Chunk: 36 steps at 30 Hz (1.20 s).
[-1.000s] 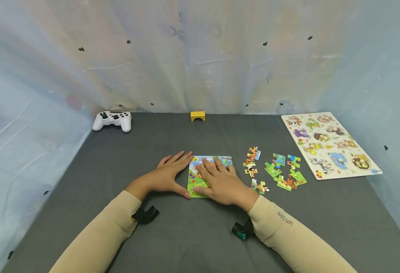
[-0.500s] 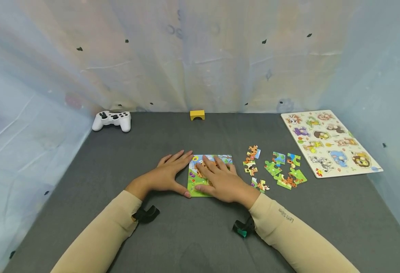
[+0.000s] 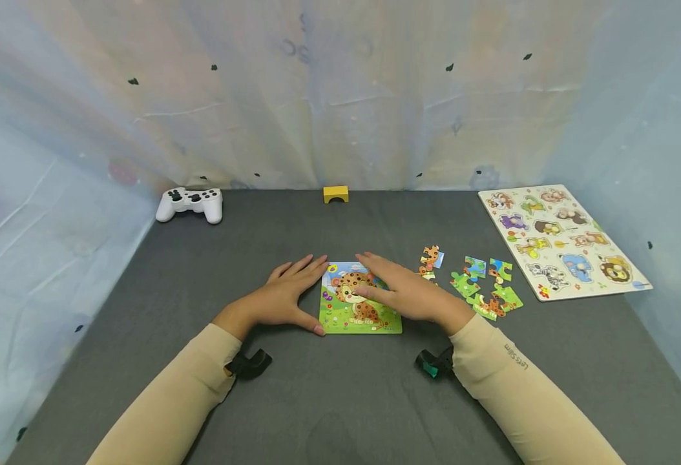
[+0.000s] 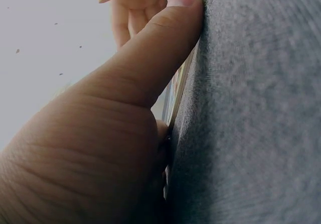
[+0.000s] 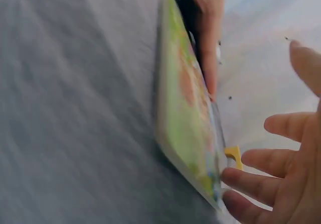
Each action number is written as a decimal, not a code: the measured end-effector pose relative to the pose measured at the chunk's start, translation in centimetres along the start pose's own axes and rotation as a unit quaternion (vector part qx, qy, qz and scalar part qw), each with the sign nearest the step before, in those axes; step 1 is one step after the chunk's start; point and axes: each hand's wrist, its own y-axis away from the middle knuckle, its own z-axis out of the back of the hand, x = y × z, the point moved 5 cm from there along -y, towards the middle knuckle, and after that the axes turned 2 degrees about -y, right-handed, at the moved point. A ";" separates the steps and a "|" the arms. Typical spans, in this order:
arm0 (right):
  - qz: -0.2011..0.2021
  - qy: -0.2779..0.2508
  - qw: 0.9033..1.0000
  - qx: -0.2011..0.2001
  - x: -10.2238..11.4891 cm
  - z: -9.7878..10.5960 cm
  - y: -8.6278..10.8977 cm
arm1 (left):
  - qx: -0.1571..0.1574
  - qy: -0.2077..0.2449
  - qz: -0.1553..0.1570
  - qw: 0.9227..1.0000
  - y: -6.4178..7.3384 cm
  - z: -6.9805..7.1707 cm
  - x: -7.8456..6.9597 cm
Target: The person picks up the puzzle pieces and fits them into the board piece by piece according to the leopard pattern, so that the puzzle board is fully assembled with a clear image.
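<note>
A square puzzle board (image 3: 340, 318) with a spotted leopard on green grass lies flat on the dark grey table. Along its left edge rests my left hand (image 3: 282, 297), fingers spread and straight, the thumb at the near left corner. My right hand (image 3: 413, 292) hovers over the board's far right part with straight fingers, hiding that corner. In the right wrist view a gap shows between most of the right fingers (image 5: 273, 156) and the slightly blurred board (image 5: 188, 113). The left thumb (image 4: 165, 33) touches the board's edge in the left wrist view.
Loose jigsaw pieces (image 3: 464, 285) lie right of the board, some partly behind the right hand. A wooden animal puzzle (image 3: 526, 265) lies farther right. At the back are a white game controller (image 3: 205, 205) and a yellow arch block (image 3: 336, 192).
My right hand has lifted off the board and shifted right, uncovering the leopard and hiding some loose pieces. My left hand has stayed at the left edge.
</note>
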 end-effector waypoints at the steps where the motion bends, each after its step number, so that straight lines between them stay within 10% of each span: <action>1: 0.000 -0.012 1.000 -0.004 0.0 0.4 0.1 | 0.000 0.000 0.000 1.000 0.0 0.0 0.0; 12: 0.021 -0.147 0.985 -0.083 -2.3 5.9 2.1 | -0.005 -0.003 -0.004 1.000 0.0 0.0 -0.1; 21: 0.058 -0.300 0.937 -0.170 -6.2 8.8 3.4 | 0.000 0.000 0.000 1.000 0.0 0.0 0.2; 36: 0.022 -0.339 0.913 -0.228 -11.2 10.5 5.6 | 0.001 -0.001 -0.003 1.000 -0.2 0.0 0.2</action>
